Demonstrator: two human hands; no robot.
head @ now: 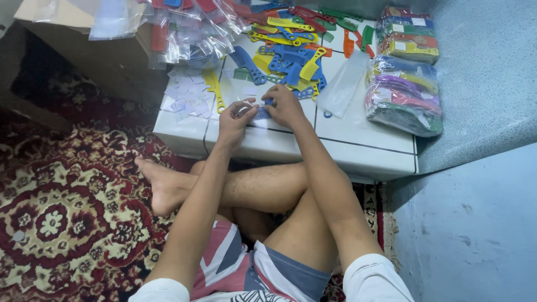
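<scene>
I see both hands working together at the near edge of the low white tiled table (358, 146). My left hand (235, 118) has its fingers curled down, with thumb and forefinger pinched on the left end of a small clear plastic sleeve (254, 114). My right hand (286, 105) is closed in a pinch over the right end of the same sleeve, where a blue comb (267, 102) shows between the fingers. The sleeve and comb lie flat on the table with their long axis running left to right, roughly along the table's front edge; I cannot tell which end of the comb is the handle, since the fingers cover most of it.

Just behind the hands lies a loose heap of combs (291, 59) in blue, yellow, red and green, pointing every which way. One yellow comb (213, 88) lies apart, left of the heap, with its long axis running away from me. Left of that is a scatter of small paper slips (184, 92). A longer empty clear sleeve (342, 84) lies tilted to the right of the heap, and beyond it, at the table's right side, are stacks of bagged combs (404, 92). More filled clear bags (184, 28) spill over a cardboard box (106, 53) at the upper left. Below, my crossed legs rest on a patterned red carpet (56, 212).
</scene>
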